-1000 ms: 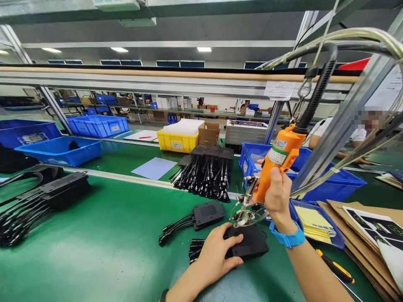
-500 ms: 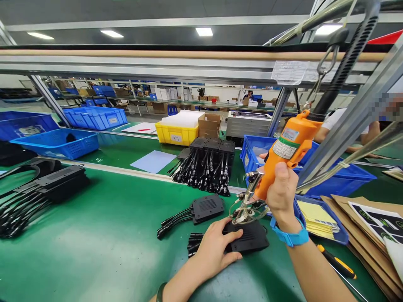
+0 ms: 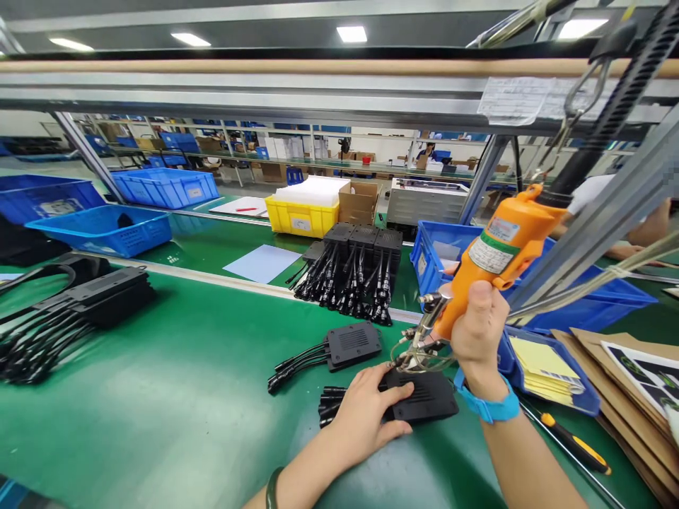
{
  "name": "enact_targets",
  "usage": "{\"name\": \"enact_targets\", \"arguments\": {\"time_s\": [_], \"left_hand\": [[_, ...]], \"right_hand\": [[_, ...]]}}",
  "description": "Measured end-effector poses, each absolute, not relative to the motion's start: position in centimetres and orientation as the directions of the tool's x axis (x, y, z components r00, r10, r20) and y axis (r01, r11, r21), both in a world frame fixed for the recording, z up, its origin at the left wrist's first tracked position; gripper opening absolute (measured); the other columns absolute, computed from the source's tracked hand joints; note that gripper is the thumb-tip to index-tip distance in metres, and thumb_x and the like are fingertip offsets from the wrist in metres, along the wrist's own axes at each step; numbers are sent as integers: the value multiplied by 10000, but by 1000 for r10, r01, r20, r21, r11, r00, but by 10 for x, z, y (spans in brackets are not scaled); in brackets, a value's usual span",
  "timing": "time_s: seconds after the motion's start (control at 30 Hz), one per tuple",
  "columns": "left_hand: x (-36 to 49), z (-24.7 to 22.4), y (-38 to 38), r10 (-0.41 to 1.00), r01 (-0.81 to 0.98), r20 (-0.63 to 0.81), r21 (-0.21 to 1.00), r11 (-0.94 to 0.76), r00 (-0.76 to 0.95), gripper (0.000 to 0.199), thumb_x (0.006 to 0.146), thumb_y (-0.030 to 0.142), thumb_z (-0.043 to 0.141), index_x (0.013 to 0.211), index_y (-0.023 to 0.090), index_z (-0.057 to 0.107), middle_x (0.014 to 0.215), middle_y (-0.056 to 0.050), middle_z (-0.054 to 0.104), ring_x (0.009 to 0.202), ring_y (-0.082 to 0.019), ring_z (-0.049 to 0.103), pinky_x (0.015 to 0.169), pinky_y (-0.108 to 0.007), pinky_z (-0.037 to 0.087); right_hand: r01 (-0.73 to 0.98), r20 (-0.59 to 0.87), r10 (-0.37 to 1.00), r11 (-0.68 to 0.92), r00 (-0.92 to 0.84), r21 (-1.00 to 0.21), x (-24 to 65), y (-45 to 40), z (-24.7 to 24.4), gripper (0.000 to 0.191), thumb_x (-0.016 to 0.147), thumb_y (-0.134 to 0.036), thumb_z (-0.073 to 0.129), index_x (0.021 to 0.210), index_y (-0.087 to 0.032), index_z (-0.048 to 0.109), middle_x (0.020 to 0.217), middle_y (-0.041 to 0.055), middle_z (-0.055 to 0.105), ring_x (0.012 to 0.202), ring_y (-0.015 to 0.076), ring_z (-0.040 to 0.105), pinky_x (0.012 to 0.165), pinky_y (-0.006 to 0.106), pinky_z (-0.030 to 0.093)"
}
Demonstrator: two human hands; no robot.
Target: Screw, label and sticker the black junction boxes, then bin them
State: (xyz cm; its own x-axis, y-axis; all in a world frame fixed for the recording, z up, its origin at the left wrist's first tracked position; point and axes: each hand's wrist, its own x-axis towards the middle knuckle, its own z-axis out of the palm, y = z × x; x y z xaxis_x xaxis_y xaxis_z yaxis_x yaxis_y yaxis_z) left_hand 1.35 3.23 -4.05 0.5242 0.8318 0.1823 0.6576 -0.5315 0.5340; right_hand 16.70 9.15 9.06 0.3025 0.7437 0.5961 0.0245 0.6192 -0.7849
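My right hand [image 3: 480, 325] is wrapped round an orange power screwdriver [image 3: 493, 251], tilted with its tip down on a black box with cables [image 3: 429, 396]. Small hoses and metal fittings [image 3: 421, 346] surround the tip and hide the exact contact point. My left hand [image 3: 366, 410] grips the cable end of that box, thumb on the near side, index finger over the top and the other fingers towards the far edge. Short black cables [image 3: 329, 404] stick out to its left. Just behind lies a similar cabled box [image 3: 353, 344], touched by neither hand.
Several cabled boxes [image 3: 363, 244] are stacked at the back, more [image 3: 106, 293] at left. Blue bins [image 3: 100, 233] and a yellow bin [image 3: 302, 215] line the far side. A metal post [image 3: 594, 205], yellow papers [image 3: 541, 364], cardboard [image 3: 594, 382] and a hand screwdriver [image 3: 576, 442] are at right.
The whole view has shifted slightly, with the background a little higher and the right side further right. Both hands keep their grips, and the screwdriver stays over the same box.
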Motion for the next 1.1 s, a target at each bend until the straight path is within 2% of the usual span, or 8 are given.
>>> {"name": "enact_targets", "arguments": {"time_s": [0.17, 0.33, 0.43, 0.53, 0.67, 0.87, 1.1], "left_hand": [[14, -39, 32, 831, 666, 181, 520, -535, 527, 661, 706, 414, 835, 1309, 303, 589, 1431, -156, 458, 1298, -350, 456, 1051, -513, 404], [11, -30, 26, 823, 676, 173, 493, -548, 541, 616, 779, 460, 762, 1344, 339, 549, 1472, -139, 415, 1338, -356, 411, 1075, -524, 369], [8, -24, 24, 823, 694, 127, 476, -541, 554, 595, 827, 461, 711, 1377, 372, 502, 1478, -125, 408, 1353, -383, 380, 1058, -542, 378], [8, -24, 24, 826, 707, 101, 467, -531, 555, 586, 852, 462, 680, 1394, 398, 468, 1384, -116, 505, 1296, -373, 453, 1034, -544, 397], [9, -28, 25, 825, 708, 126, 453, -541, 551, 579, 853, 485, 668, 1391, 412, 466, 1211, -90, 603, 1163, -321, 560, 1003, -511, 425], [9, -31, 25, 827, 705, 126, 463, -538, 548, 593, 834, 479, 691, 1383, 405, 479, 1295, -108, 565, 1228, -324, 519, 1018, -501, 416], [11, -31, 27, 835, 713, 102, 472, -519, 541, 592, 823, 487, 702, 1370, 415, 490, 1321, -89, 557, 1226, -326, 524, 1019, -510, 420]], "right_hand": [[3, 609, 729, 641, 311, -768, 168, 79, 96, 348, 862, -515, 509, 893, -193, 640, 565, -10, 580, 375, 123, 493, 312, 240, 393], [87, 720, 567, 758, 400, -646, 162, 74, 139, 417, 905, -545, 462, 931, -198, 692, 536, -2, 524, 452, 152, 548, 400, 263, 444], [140, 760, 518, 783, 392, -606, 155, 77, 159, 434, 930, -537, 421, 974, -202, 694, 598, 30, 556, 527, 181, 594, 449, 286, 463], [156, 745, 555, 754, 371, -639, 147, 81, 157, 404, 936, -521, 428, 1000, -211, 680, 671, 33, 594, 508, 156, 570, 437, 271, 440], [87, 664, 677, 677, 318, -731, 136, 84, 132, 397, 923, -539, 440, 1014, -216, 652, 559, -27, 546, 388, 120, 483, 357, 244, 389], [-37, 574, 778, 601, 255, -798, 128, 87, 106, 374, 880, -540, 489, 1002, -209, 613, 512, -48, 527, 371, 126, 491, 335, 247, 404], [4, 560, 795, 575, 233, -818, 122, 88, 98, 403, 845, -614, 500, 898, -221, 577, 503, -50, 526, 351, 124, 496, 308, 240, 394]]}}
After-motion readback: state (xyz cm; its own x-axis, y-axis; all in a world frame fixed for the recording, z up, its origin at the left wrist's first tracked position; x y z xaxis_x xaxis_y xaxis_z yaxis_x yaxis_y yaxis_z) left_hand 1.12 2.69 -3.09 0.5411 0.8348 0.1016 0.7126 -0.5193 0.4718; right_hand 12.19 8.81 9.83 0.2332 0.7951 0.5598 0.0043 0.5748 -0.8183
